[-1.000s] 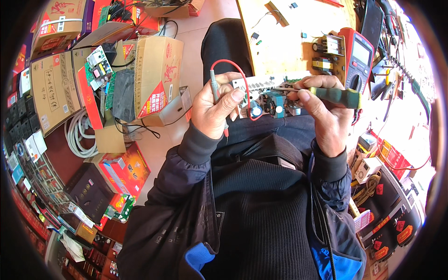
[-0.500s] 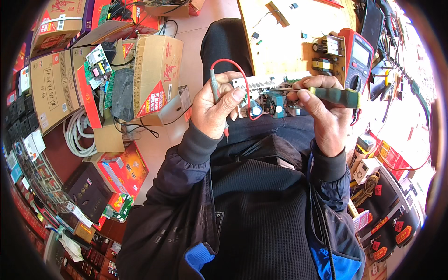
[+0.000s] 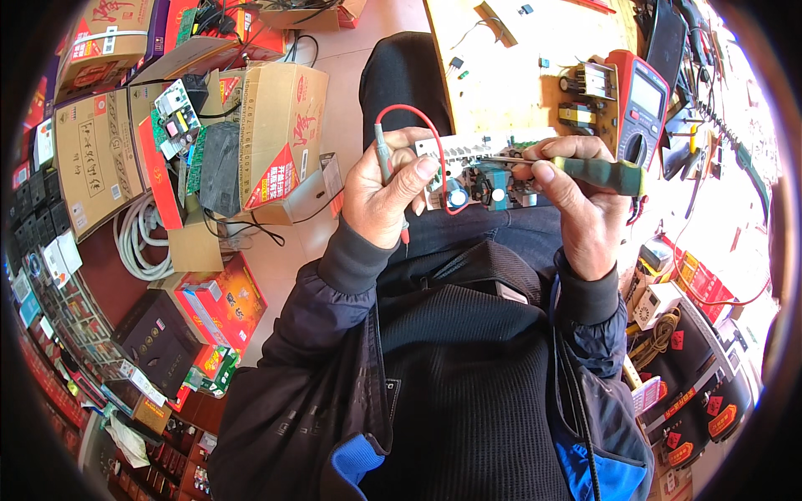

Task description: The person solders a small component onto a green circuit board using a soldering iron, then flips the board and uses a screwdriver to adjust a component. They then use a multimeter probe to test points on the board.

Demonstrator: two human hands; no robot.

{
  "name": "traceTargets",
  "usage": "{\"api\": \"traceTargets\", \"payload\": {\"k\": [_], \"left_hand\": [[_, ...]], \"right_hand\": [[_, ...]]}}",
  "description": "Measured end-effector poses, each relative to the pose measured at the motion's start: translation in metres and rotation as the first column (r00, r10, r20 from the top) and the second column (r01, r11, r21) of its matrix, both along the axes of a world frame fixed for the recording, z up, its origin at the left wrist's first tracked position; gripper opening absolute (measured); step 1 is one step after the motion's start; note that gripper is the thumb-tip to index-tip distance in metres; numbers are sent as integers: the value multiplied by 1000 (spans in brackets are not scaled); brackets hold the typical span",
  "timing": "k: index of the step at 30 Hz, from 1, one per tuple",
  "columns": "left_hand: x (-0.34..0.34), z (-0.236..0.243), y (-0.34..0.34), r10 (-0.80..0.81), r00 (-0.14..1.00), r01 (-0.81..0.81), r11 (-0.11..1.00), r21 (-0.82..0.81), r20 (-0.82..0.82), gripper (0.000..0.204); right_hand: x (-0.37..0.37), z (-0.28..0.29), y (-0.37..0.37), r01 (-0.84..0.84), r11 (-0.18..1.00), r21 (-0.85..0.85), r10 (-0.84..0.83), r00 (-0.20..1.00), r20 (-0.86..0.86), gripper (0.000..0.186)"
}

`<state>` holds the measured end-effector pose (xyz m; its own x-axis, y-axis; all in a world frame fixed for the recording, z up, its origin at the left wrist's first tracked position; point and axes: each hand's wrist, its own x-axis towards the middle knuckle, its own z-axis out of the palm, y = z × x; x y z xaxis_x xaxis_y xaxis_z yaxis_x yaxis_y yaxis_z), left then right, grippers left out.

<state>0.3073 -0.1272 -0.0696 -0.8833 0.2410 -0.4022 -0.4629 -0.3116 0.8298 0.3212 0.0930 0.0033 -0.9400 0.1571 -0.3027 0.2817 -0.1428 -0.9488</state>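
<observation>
My left hand [image 3: 383, 190] is closed on the left end of a circuit board [image 3: 433, 197], its thumb along the board's edge. The same hand also keeps a grey test probe [image 3: 383, 149] with a red lead [image 3: 440, 154] looping over the board. Blue and black components, among them a blue transformer [image 3: 499, 179], stand on the board. Wrapped around a screwdriver [image 3: 603, 174] with a green handle is my right hand [image 3: 587, 219]. Its thin metal shaft points left across the board; what the tip touches is too small to tell.
A wooden table [image 3: 501, 92] lies beyond the board, with loose components on it. To the right stands a red multimeter [image 3: 643, 104]. Open cardboard boxes [image 3: 284, 125] and a coil of white hose [image 3: 138, 242] fill the left side. A white device [image 3: 656, 305] sits at the lower right.
</observation>
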Motion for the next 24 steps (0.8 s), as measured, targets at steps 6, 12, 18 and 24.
{"api": "traceTargets", "payload": {"k": [6, 12, 18, 24], "left_hand": [[1, -1, -1, 2, 1000, -2, 1000, 1, 10, 43], [0, 1, -1, 13, 1000, -13, 1000, 4, 21, 37], [1, 0, -2, 8, 1000, -8, 1000, 25, 8, 32], [2, -1, -1, 23, 1000, -24, 999, 26, 18, 32]], "right_hand": [[1, -2, 0, 9, 1000, -21, -9, 1000, -13, 17], [1, -1, 1, -15, 1000, -27, 15, 1000, -6, 16], [2, -3, 0, 1, 999, -44, -2, 1000, -29, 16], [1, -3, 2, -37, 999, -29, 36, 998, -45, 15]]}}
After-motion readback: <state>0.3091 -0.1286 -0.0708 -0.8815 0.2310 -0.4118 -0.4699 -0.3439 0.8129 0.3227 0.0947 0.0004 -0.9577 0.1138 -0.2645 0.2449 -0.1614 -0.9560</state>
